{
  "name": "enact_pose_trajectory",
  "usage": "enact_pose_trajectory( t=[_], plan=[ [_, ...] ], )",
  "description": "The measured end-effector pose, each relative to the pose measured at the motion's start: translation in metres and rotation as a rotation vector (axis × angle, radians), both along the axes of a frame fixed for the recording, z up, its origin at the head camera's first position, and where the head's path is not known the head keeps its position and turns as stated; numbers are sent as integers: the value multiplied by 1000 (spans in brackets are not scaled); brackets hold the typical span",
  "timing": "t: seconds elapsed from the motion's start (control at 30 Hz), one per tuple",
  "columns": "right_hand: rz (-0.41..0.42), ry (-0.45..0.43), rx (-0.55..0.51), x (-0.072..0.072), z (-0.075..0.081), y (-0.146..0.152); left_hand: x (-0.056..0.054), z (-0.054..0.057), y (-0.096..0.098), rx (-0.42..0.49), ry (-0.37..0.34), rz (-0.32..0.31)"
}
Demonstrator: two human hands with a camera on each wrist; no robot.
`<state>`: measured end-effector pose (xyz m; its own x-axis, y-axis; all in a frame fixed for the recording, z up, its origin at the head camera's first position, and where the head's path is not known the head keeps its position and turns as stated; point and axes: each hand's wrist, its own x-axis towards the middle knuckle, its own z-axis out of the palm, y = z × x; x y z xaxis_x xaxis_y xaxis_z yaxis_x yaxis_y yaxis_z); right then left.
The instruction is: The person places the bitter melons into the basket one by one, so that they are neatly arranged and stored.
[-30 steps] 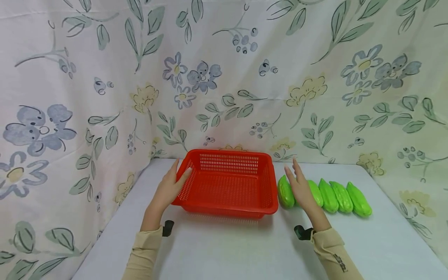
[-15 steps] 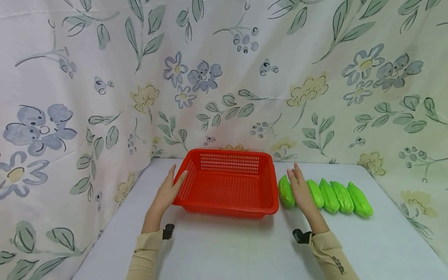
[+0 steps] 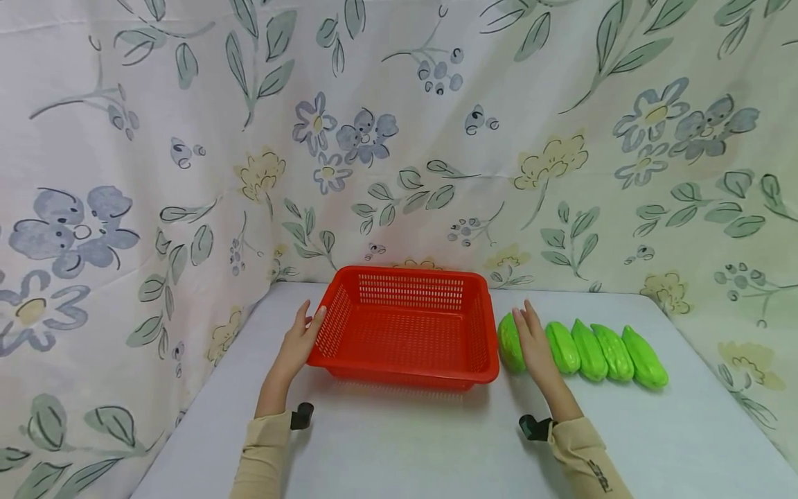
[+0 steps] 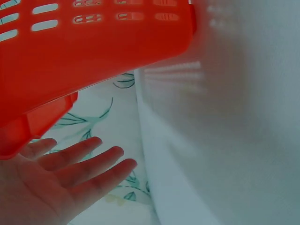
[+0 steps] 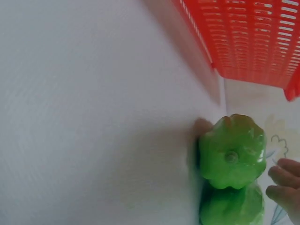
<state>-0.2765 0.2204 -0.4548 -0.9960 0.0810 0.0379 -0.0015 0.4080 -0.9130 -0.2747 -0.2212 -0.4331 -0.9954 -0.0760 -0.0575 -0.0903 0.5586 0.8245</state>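
Observation:
A red plastic basket (image 3: 408,339) with slotted walls sits in the middle of the table, with nothing in it. My left hand (image 3: 296,346) is at its left rim, the thumb overlapping the edge in the head view; the left wrist view has its fingers (image 4: 89,176) extended beneath the rim. My right hand (image 3: 537,350), fingers straight, is over the left end of a row of shiny green ridged vegetables with pointed tips (image 3: 589,352), hiding part of the row. In the right wrist view its fingertips (image 5: 286,176) appear beside the nearest green vegetable (image 5: 234,152).
The white table (image 3: 399,443) ends at a floral cloth (image 3: 424,173) that hangs behind it and along the left. Both wrists carry small dark camera mounts just ahead of the beige sleeves (image 3: 262,450).
My left hand has lowered slightly toward the basket's left rim. The right hand has drifted slightly down and left, uncovering more of the green row. Basket and vegetables stay put.

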Motion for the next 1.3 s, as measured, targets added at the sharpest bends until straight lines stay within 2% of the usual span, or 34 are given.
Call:
enact_pose_trajectory(
  t=[0.27,0.57,0.97,1.3],
  plan=[
    [-25,9,0,-2,-11,0,-4,-11,0,64,-2,-1],
    [-26,12,-26,-3,-19,0,-5,-16,1,61,40,21],
    [-37,36,-20,-5,-26,-3,-5,-16,2,109,33,36],
    [-31,38,29,-7,-31,-4,-7,-13,2,54,30,34]
  ],
)
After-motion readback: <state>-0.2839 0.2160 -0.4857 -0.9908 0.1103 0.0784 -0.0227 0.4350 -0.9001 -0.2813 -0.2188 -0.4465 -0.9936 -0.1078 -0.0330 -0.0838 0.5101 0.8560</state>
